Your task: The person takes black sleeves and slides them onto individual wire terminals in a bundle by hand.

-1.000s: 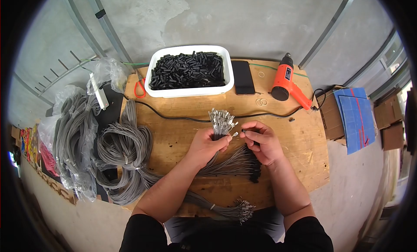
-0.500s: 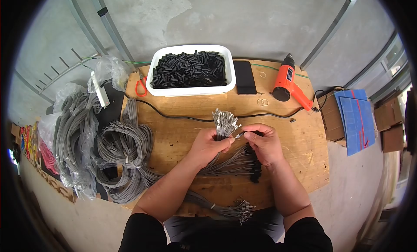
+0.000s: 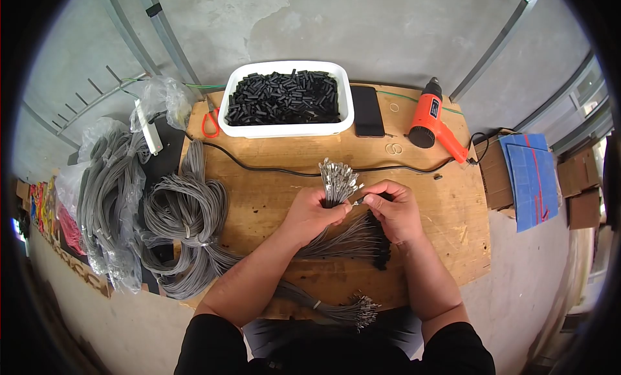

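My left hand [image 3: 312,214] is closed round a bundle of grey wires, whose metal terminals [image 3: 339,180] fan out above the fist. Close beside it, my right hand [image 3: 396,213] pinches a short black sleeve [image 3: 384,196] between thumb and fingers, near a single terminal at the bundle's right edge. Whether the sleeve is on that terminal I cannot tell. Below the hands lie grey wires [image 3: 346,240] with black sleeved ends [image 3: 383,249]. Another tied wire bundle with bare terminals [image 3: 363,311] lies at the table's near edge.
A white tub [image 3: 284,130] of black sleeves stands at the back, with red-handled pliers [image 3: 210,125] to its left. A phone [image 3: 368,113] and an orange heat gun [image 3: 427,119] lie to its right. A black cable [image 3: 284,171] crosses the wooden table. Coiled grey wires [image 3: 184,210] fill the left.
Both hands stay nearly in place, the right still pinching the black sleeve beside the bundle. The view has shifted slightly.
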